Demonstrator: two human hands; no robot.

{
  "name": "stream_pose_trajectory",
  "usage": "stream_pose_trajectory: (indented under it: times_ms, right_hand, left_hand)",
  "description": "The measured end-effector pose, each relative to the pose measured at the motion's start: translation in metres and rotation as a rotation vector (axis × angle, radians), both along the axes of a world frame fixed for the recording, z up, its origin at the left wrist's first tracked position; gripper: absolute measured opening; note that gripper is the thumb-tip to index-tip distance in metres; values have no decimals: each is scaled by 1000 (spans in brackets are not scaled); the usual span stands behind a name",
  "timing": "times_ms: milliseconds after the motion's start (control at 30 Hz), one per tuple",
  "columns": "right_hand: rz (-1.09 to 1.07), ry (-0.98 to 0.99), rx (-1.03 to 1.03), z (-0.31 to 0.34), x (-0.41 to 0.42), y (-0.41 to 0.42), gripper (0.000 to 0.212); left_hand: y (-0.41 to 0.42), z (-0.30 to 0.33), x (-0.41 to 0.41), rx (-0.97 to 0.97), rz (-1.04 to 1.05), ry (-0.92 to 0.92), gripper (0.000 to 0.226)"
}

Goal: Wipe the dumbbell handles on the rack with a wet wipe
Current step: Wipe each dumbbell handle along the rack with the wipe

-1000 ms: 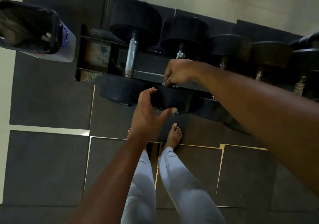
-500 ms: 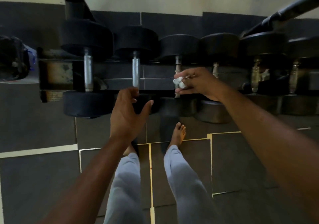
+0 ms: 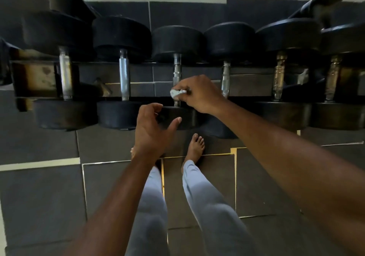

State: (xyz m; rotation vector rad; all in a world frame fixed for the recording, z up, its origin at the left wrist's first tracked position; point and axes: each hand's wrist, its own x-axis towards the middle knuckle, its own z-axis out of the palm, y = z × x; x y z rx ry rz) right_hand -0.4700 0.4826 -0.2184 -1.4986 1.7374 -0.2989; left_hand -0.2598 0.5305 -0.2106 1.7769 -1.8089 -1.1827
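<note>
1. Nearest the camera, a person's legs in pale grey trousers [image 3: 207, 206] stand on dark floor tiles [image 3: 39, 196], with a bare foot [image 3: 194, 147] pointing toward the rack.
2. The left hand [image 3: 152, 131] hovers just before the rack's front row of weight heads, fingers loosely curled, thumb spread, holding nothing.
3. The right hand [image 3: 199, 95] pinches a crumpled white wet wipe [image 3: 176, 93] against the lower part of the third dumbbell handle [image 3: 177, 72] from the left.
4. Six black dumbbells lie side by side across the rack [image 3: 33, 78], their metal handles running front to back; the second handle [image 3: 124, 74] sits left of the wiped one, the fourth handle [image 3: 225, 78] just right of the hand.
5. Behind, dark wall tiles [image 3: 187, 12] meet a pale wall.
</note>
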Motion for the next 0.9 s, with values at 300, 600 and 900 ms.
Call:
stream_pose_trajectory:
  times_ms: [300, 600, 900]
  right_hand:
    - [311, 233, -44, -12, -5, -9, 18]
    - [449, 372, 25, -21, 24, -45, 26]
    - [82, 120, 278, -21, -15, -4, 10]
  left_hand:
    - [14, -14, 9, -39, 49, 15, 66]
    - [14, -15, 12, -67, 9, -5, 67]
    - [16, -14, 12, -47, 16, -4, 67]
